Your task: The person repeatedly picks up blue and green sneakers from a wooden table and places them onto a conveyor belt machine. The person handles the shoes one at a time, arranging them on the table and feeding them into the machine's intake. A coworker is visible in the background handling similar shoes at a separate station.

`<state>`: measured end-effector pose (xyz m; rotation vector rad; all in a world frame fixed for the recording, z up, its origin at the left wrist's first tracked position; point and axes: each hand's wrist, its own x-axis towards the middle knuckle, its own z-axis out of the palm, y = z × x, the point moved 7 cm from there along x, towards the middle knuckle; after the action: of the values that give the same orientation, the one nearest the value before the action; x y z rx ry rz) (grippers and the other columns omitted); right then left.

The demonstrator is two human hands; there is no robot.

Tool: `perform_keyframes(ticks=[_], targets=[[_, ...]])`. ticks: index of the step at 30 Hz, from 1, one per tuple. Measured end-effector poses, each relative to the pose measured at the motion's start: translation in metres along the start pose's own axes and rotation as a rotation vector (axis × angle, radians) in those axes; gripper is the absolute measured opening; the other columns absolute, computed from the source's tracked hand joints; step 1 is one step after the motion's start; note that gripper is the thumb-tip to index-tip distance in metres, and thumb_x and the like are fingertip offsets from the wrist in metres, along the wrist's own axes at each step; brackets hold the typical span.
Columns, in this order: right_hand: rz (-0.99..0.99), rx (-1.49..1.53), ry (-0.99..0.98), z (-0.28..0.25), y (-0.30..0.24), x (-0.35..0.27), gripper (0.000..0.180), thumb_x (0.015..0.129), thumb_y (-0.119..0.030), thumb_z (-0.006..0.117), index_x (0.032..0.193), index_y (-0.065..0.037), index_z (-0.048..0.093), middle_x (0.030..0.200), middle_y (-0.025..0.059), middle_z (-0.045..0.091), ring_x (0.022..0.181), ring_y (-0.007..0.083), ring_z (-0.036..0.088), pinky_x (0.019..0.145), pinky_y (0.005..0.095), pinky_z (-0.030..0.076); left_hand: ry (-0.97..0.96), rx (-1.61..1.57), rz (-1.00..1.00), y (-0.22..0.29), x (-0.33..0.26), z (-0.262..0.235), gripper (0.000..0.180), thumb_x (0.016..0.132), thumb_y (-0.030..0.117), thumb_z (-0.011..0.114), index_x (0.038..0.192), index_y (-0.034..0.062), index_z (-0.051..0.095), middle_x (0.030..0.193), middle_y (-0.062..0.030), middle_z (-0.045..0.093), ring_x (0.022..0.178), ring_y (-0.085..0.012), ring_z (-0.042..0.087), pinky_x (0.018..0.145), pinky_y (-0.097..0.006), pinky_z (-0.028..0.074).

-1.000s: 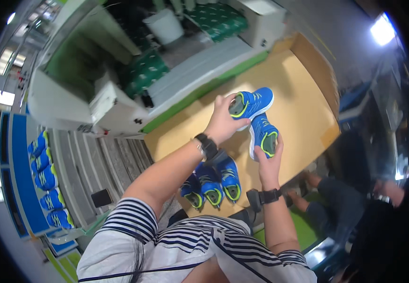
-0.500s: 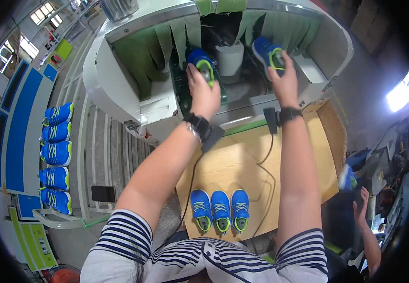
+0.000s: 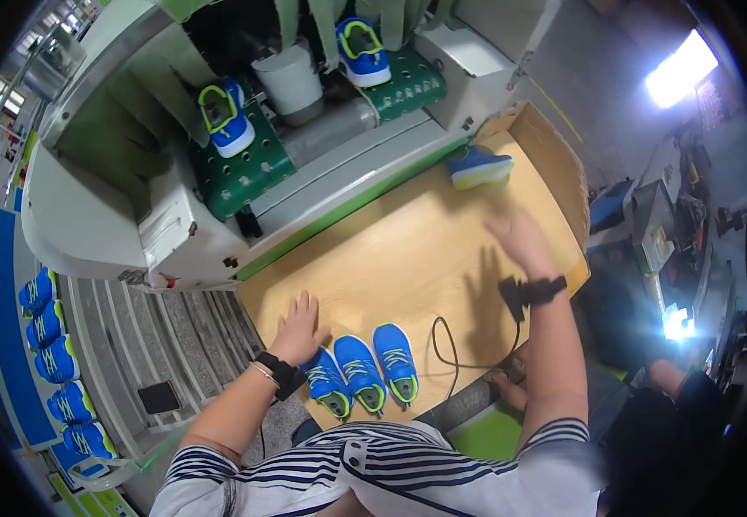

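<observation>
Shoes: three blue shoes [image 3: 360,372] with green toe caps, in a row at the table's [image 3: 416,250] near edge, side by side and touching.
Long axis: each runs from the near edge toward the far edge, slightly fanned; the green toes point to the near edge, heels toward the machine [image 3: 132,215].
Left hand [image 3: 298,326]: fingers spread, empty, resting on the table just beside the leftmost shoe of the row; palm down.
Right hand [image 3: 518,241]: open, fingers apart, holding nothing, hovering over the table near its right edge; blurred.
Lone shoe [image 3: 481,167]: blue with a pale sole, on its side-on profile at the far right corner, against the raised wall; long axis along the far edge, toe end not clear.
Machine shoes: two blue shoes, left one [image 3: 224,118] and right one [image 3: 362,50], openings up on green perforated plates.
Cable [image 3: 442,345]: black loop on the table, just right of the row.
Risk, near edge: the toes sit at the lip; a nudge from the left hand or wrist could likely tip a shoe off.
Risk, cable: the loop may snag a shoe or the right wrist band and drag the row askew.
Risk, lone shoe: well apart from the right hand; a hasty reach could knock it against the wall.
</observation>
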<state>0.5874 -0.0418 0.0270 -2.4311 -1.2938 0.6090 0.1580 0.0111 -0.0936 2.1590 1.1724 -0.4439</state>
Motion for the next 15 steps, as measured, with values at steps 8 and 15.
perform_keyframes(ticks=[8,15], targets=[[0.122,-0.238,0.131,0.073,0.003,0.127,0.096,0.074,-0.062,0.076,0.154,-0.027,0.035,0.162,0.0200,0.018,0.149,0.0484,0.011,0.112,0.0704,0.023,-0.141,0.128,-0.087,-0.005,0.009,0.030,0.099,0.091,0.056,0.059,0.160,0.0104,0.004,0.165,-0.0227,-0.007,0.150,-0.0481,-0.002,0.112,-0.071,0.015],[-0.161,-0.303,0.488,0.069,0.010,0.061,0.067,0.071,-0.016,0.082,0.129,-0.013,0.050,0.136,0.0173,0.044,0.133,0.0443,0.038,0.101,0.0525,0.047,-0.124,0.103,-0.093,-0.025,0.018,0.049,0.105,0.087,0.077,0.044,0.161,0.0172,-0.001,0.166,-0.0149,-0.014,0.152,-0.0429,-0.010,0.112,-0.073,0.005]])
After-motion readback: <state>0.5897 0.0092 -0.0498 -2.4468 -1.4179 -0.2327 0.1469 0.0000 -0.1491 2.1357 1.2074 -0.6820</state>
